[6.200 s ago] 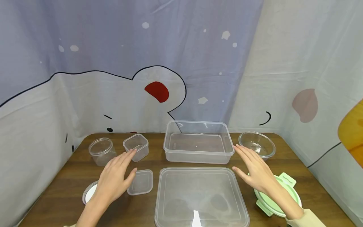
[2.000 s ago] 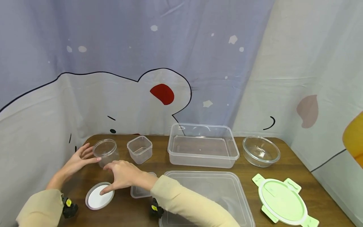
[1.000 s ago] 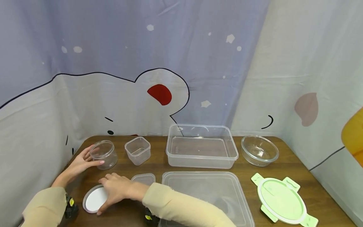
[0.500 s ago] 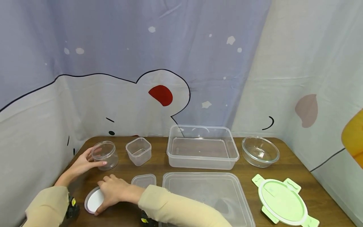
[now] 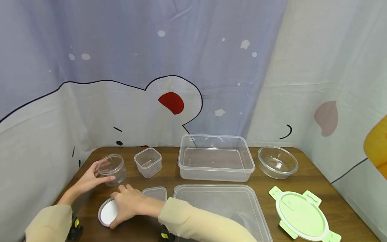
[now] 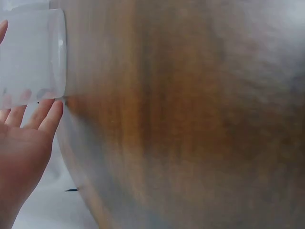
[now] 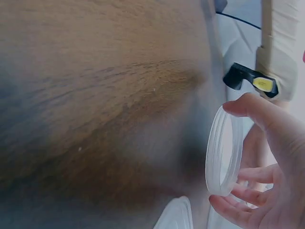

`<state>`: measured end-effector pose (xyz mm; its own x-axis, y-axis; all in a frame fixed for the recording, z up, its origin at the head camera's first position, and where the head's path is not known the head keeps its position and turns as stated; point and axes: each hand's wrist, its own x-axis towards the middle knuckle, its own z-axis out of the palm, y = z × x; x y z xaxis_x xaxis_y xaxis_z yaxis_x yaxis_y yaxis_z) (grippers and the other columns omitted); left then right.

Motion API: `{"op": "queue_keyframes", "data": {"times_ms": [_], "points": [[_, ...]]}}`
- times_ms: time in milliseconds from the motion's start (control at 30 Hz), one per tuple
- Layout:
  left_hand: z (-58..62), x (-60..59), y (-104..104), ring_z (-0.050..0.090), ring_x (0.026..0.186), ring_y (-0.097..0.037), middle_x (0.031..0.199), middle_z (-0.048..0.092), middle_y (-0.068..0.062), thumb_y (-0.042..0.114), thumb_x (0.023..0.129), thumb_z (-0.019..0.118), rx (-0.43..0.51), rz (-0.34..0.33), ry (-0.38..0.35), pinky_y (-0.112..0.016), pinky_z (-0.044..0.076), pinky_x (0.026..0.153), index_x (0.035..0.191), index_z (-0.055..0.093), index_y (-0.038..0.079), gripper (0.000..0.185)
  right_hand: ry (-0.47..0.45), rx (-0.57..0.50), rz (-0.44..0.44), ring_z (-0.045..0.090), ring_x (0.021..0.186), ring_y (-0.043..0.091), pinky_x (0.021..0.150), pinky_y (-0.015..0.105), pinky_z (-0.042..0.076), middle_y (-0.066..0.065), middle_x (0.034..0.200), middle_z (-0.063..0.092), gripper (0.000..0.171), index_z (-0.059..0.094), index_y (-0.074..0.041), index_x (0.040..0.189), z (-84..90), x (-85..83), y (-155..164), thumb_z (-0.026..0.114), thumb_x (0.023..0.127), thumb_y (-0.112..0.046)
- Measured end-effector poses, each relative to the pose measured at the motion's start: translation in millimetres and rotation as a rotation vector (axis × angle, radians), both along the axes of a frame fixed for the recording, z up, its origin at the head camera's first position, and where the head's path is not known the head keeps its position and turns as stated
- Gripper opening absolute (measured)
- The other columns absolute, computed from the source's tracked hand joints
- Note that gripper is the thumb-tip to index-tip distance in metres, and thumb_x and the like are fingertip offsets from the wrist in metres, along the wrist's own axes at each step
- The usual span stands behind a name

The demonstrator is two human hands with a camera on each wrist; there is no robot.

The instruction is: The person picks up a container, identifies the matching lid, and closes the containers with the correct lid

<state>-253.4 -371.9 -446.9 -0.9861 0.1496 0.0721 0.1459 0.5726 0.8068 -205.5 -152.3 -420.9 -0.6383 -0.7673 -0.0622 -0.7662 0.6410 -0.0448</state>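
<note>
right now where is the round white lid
In the head view the round white lid sits at the table's front left, held at its rim by the right hand, just in front of the round clear jar and left of the small square lid.

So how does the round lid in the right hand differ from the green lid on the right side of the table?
The round lid is small, clear-rimmed with a white centre and has no tabs; the green lid is larger, pale green, with clip tabs around its edge. The round lid is gripped by the right hand, its rim between thumb and fingers in the right wrist view; the green lid lies flat, untouched. Both are round.
</note>
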Motion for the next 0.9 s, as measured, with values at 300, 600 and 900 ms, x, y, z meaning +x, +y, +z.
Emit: {"op": "queue_keyframes", "data": {"times_ms": [300,600,900], "points": [[-3.5,11.0,8.1,0.029,0.131,-0.058,0.145,0.031,-0.034,0.023,0.087,0.071,-0.006,0.044,0.019,-0.062,0.037,0.103,0.146,0.01,-0.006,0.09,-0.043,-0.096,0.006,0.048,0.102,0.004,0.067,0.014,0.043,-0.009,0.122,0.05,0.085,0.046,-0.039,0.137,17.9,-5.9,23.0,0.078,0.063,-0.066],[-6.4,15.4,14.2,0.039,0.127,-0.055,0.142,0.036,-0.036,0.015,0.084,0.074,-0.007,0.056,0.07,-0.058,0.041,0.101,0.146,0.013,-0.008,0.09,0.028,-0.205,-0.014,0.053,0.098,0.006,0.066,0.012,0.044,-0.009,0.117,0.052,0.084,0.049,-0.028,0.131,30.4,-16.7,40.0,0.08,0.061,-0.063],[-8.4,17.6,15.2,0.053,0.117,-0.011,0.139,0.041,-0.035,0.008,0.082,0.074,0.027,0.025,0.125,-0.016,0.05,0.088,0.141,0.024,-0.01,0.079,0.063,-0.388,0.039,0.054,0.1,0.005,0.074,0.009,0.044,-0.006,0.113,0.056,0.081,0.051,-0.016,0.125,41.4,-32.9,47.8,0.083,0.061,-0.054]]}}
